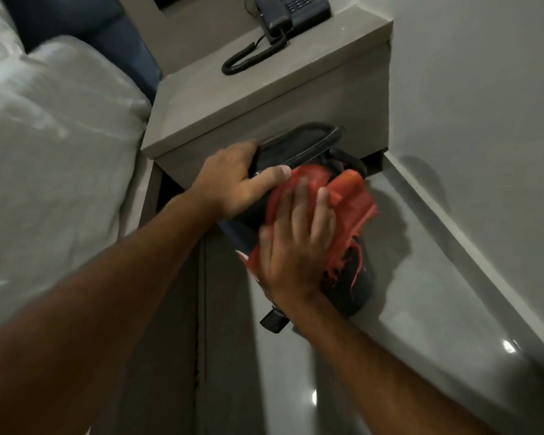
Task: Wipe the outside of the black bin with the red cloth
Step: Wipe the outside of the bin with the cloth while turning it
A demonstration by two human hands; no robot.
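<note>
While left hand grips the black bin at its rim, right hand presses the red cloth flat, fingers spread, against the bin's side just below left hand.

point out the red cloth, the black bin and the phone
cloth (350, 199), head view, bunched fabric right of the fingers
bin (296, 146), head view, its lid
phone (291, 9), head view, its keypad body
</note>
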